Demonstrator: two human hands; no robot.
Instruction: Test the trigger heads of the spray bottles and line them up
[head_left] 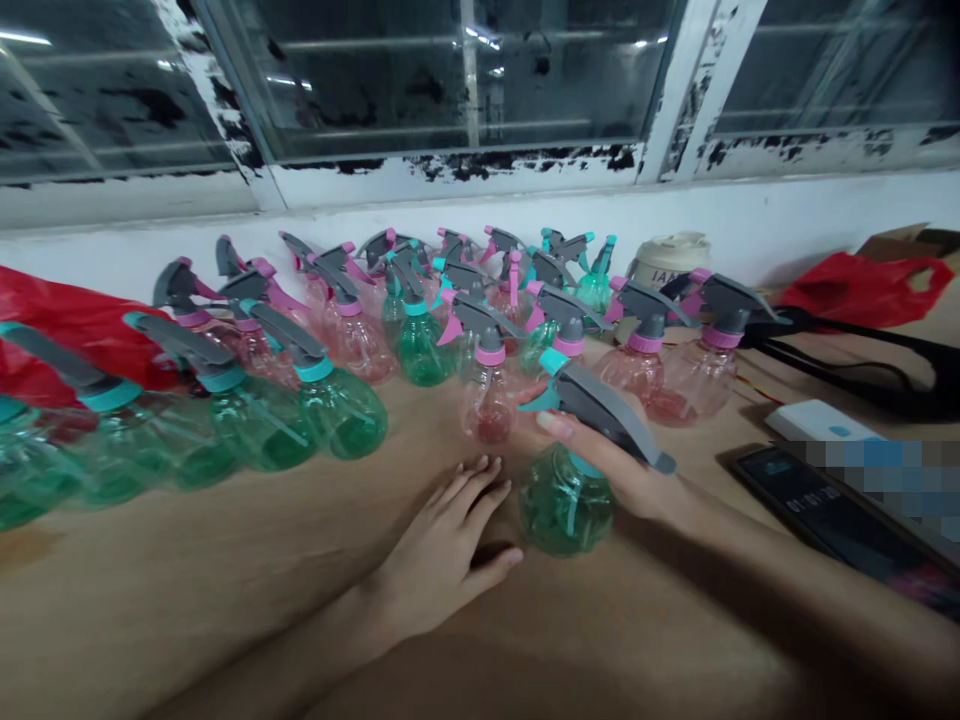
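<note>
Right hand (637,480) grips a green spray bottle (551,510) at the neck

The green spray bottle is over the near middle of the wooden table (285,600), its grey sprayer tilted; whether its base touches the wood is hard to tell. The right hand's fingers are closed around the neck, below the sprayer. The left hand (442,550) lies just beside the bottle, palm down and empty, its fingers loosely spread.

Just behind the bottle stands a pink spray bottle (491,415) with a little liquid inside. A row of green bottles (274,440) reaches away to the left, and more pink and green ones crowd toward the white wall (795,215). A red bag (82,320) lies at far left. Over on the right are a phone (795,495), a black strap (907,375) and another red plastic bag (862,290), with a white tub (671,255) near the wall, below the windows (450,90).
</note>
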